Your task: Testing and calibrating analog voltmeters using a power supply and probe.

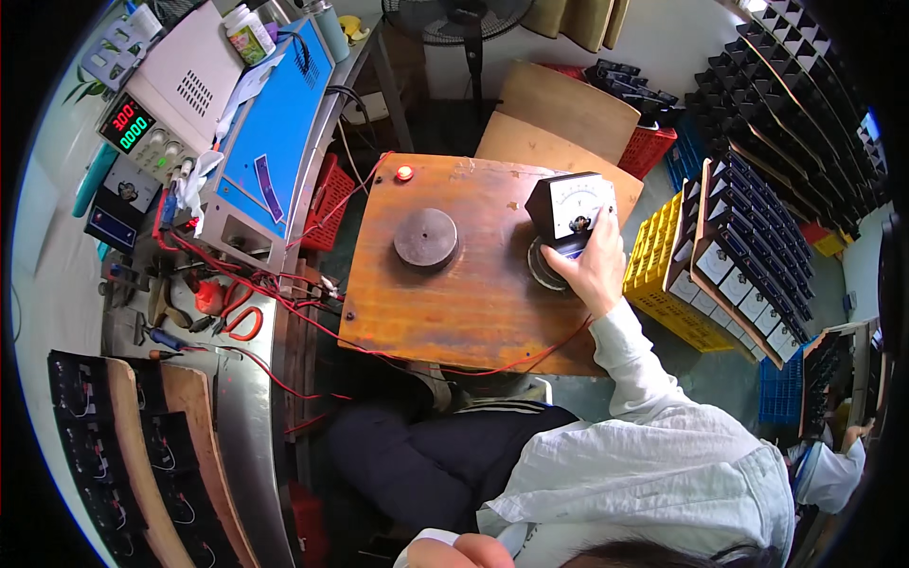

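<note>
On the right of the wooden tabletop (492, 327), my right hand (598, 270) grips an analog panel meter (579, 201) with a black housing and a white dial. The thumb lies along its lower front edge, and the fingers reach up its right side. Beneath the meter is a round dark disc (540, 270), mostly hidden by it and the hand; I cannot tell whether they touch. A second round metal disc (426, 239) lies to the left, with a lit red button (405, 173) behind it. Only part of my left hand (459, 551) shows at the bottom edge, its fingertips out of sight.
Left of the tabletop, a metal bench holds a blue instrument case (275, 133), a power supply (137, 123), pliers (241, 317) and red wires. Boards of black meter parts (104, 454) lean nearby. On the right, a yellow crate (663, 256) stands beside stacked meters (748, 275).
</note>
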{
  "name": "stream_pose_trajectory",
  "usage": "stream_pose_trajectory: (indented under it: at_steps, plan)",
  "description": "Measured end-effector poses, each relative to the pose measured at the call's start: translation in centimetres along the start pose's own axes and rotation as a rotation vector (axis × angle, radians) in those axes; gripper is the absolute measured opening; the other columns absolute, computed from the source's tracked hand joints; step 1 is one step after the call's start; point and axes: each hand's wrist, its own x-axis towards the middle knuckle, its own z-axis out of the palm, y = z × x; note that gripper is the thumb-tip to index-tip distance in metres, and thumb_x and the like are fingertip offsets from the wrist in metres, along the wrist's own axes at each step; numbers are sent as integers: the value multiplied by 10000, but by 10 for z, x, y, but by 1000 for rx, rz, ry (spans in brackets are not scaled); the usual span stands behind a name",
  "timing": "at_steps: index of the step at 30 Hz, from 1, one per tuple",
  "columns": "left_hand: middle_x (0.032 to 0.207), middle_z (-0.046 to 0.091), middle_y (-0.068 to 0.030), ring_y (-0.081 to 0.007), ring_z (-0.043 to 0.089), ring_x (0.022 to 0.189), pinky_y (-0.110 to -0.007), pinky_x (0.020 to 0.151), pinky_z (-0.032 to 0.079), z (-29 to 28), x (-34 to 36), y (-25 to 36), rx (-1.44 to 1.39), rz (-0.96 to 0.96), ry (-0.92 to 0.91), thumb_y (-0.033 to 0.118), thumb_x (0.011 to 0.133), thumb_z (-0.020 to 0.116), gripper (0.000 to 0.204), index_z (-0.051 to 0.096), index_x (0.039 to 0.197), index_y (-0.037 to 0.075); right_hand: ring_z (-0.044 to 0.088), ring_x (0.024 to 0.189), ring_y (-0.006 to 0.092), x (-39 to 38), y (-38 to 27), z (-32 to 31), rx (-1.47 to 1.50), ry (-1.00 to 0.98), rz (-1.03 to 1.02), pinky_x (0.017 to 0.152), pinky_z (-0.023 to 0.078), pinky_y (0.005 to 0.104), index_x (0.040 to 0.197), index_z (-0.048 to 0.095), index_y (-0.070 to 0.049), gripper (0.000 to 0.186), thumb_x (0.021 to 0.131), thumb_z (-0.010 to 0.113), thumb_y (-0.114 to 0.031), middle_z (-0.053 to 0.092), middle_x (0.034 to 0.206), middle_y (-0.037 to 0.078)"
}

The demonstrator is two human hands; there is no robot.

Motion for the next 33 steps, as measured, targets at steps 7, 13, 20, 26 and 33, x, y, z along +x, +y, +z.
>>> stream_pose_trajectory:
  at_steps: [7, 13, 20, 26, 33]
  plan:
    - [1271, 631, -58, -316, 370, 1324, -536, 1059, 260, 14, -5, 1, 34, 31, 68, 629, 1014, 417, 678, 338, 1573, 254, 515, 1229, 446, 2, -6, -5, -3, -2, 6, 1045, 433, 484, 1450, 328, 116, 1124, 653, 870, -463, 495, 1353, 298]
    - [1173, 639, -55, -294, 414, 1230, -502, 1004, 293, -5, -7, -5, 1, 61, 52, 661, 963, 509, 728, 378, 1548, 248, 497, 1250, 440, 1, -8, -6, 5, -29, 28, 1077, 410, 482, 1441, 336, 132, 1138, 639, 873, -470, 510, 1326, 300]
    - [1083, 586, -43, -269, 416, 1074, -455, 899, 335, -35, -24, -7, -74, 25, 127, 792, 816, 608, 906, 440, 1493, 213, 489, 1256, 443, 2, -7, -6, 0, -9, 5, 1079, 410, 478, 1440, 328, 132, 1139, 633, 875, -456, 503, 1328, 305]
    - [1030, 563, -102, -266, 492, 980, -439, 911, 407, -61, -72, -6, 201, -117, 709, 483, 971, 623, 625, 486, 1381, 31, 480, 1259, 454, 7, -6, -10, 75, -104, -1, 1085, 404, 484, 1432, 342, 137, 1125, 634, 875, -450, 517, 1322, 307]
    - [910, 567, -101, -238, 527, 888, -374, 844, 449, -97, -163, 5, 394, 5, 1111, 140, 1067, 492, 230, 550, 867, 42, 513, 1207, 428, 21, -75, 18, 322, -115, -176, 1046, 418, 470, 1444, 318, 149, 1138, 644, 879, -434, 527, 1278, 293]
